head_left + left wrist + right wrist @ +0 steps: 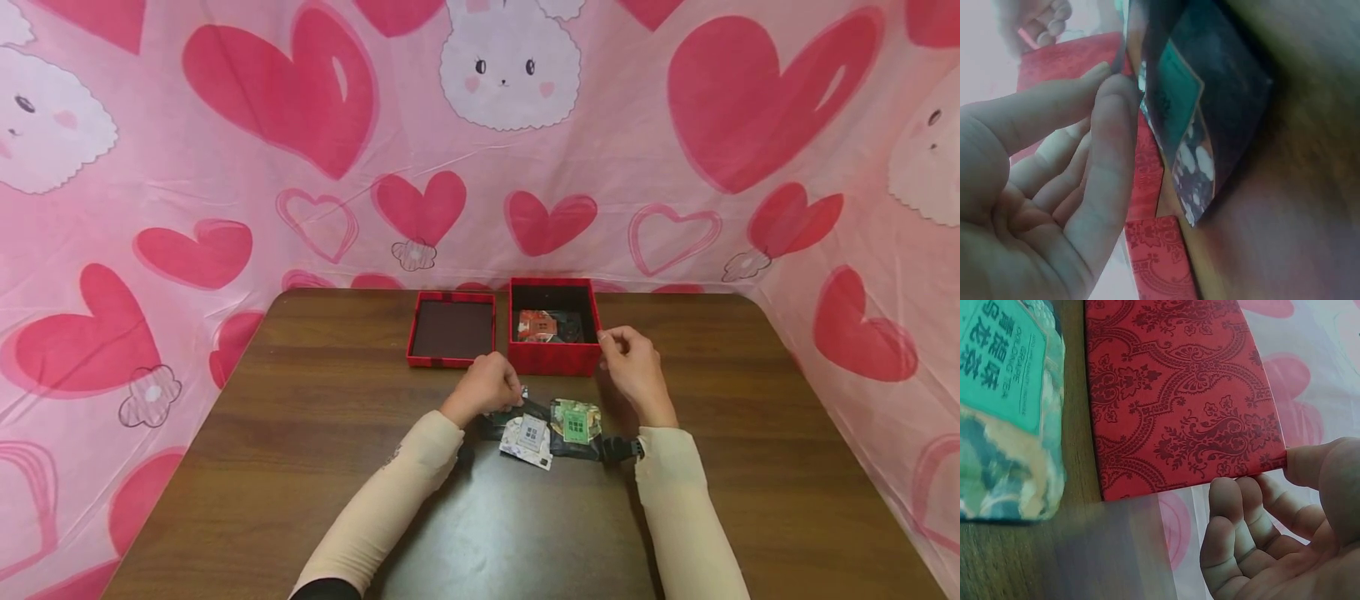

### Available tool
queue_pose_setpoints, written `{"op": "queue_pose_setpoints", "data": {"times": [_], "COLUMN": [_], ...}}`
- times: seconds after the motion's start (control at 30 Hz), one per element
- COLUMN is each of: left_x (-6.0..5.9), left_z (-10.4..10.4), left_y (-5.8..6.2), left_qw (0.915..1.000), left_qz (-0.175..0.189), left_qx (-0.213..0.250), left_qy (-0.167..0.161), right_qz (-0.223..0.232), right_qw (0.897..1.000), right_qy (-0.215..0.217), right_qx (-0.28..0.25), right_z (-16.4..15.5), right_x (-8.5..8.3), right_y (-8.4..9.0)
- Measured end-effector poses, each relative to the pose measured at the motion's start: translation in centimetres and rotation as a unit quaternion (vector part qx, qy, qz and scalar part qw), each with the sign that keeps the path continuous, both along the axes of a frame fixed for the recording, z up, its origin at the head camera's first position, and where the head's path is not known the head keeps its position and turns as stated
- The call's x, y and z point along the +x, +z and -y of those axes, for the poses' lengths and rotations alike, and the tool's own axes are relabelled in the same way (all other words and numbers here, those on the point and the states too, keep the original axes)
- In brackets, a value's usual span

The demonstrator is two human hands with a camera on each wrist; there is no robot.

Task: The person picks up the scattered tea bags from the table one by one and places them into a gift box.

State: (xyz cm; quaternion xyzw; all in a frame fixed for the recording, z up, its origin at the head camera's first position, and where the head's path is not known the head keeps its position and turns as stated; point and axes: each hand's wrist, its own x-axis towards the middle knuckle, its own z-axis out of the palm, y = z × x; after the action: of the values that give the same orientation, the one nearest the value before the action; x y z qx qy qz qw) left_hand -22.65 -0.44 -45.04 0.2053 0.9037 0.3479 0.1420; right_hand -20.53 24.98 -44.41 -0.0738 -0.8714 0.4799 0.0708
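My left hand (pixel 491 385) pinches the edge of a dark packet (pixel 1210 94) with a teal label between thumb and forefinger (pixel 1113 84), lifting it on edge off the table. Beside it lie a green-labelled tea packet (pixel 576 422) (pixel 1004 406) and a white-and-purple packet (pixel 528 437). My right hand (pixel 622 354) is at the front right corner of the open red box (pixel 555 357). One fingertip (pixel 1294 465) touches the corner of the patterned wall (pixel 1179 394), and the other fingers curl loosely in the air. A red packet (pixel 537 325) lies inside the box.
The box's red lid (pixel 451 329) lies upside down just left of the box. The brown table (pixel 315 467) is walled at the back and sides by a pink heart-print cloth (pixel 225 167).
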Motion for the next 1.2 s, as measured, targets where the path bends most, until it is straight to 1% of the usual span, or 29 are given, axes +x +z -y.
{"op": "queue_pose_setpoints", "data": {"times": [0.13,0.23,0.3,0.4,0.47,0.57,0.77,0.93,1.07,1.2], "left_x": [-0.1,-0.3,-0.5,-0.9,-1.1,-1.3,-1.6,-1.9,-2.3,-2.8], "left_z": [0.5,1.0,1.4,2.0,2.5,3.2,3.9,4.2,4.3,4.5], "left_y": [0.2,0.2,0.2,0.1,0.1,0.4,1.3,2.0,2.4,3.1], "left_qw": [0.9973,0.9919,0.9855,0.9715,0.9642,0.9585,0.9561,0.9504,0.9459,0.9411], "left_qz": [0.062,0.104,0.136,0.182,0.200,0.211,0.210,0.221,0.225,0.230], "left_qx": [0.039,0.071,0.099,0.148,0.170,0.186,0.200,0.213,0.228,0.242], "left_qy": [0.012,0.018,0.023,0.034,0.039,0.046,0.043,0.047,0.051,0.055], "right_qz": [0.006,0.009,0.011,0.008,0.007,0.008,0.011,0.017,0.014,0.012], "right_qw": [1.000,1.000,1.000,1.000,1.000,1.000,1.000,1.000,1.000,1.000], "right_qy": [0.000,0.000,0.001,0.000,0.000,0.001,0.001,0.001,-0.002,-0.002], "right_qx": [-0.003,-0.005,-0.006,-0.002,0.000,-0.002,-0.004,-0.007,-0.005,-0.003], "right_z": [0.0,0.0,0.0,0.0,0.0,0.1,0.0,0.0,0.0,0.0], "right_x": [0.1,0.1,0.1,0.0,0.1,0.1,0.1,0.1,0.1,0.0], "right_y": [0.1,0.2,0.2,0.1,0.1,0.2,0.2,0.1,0.1,0.2]}}
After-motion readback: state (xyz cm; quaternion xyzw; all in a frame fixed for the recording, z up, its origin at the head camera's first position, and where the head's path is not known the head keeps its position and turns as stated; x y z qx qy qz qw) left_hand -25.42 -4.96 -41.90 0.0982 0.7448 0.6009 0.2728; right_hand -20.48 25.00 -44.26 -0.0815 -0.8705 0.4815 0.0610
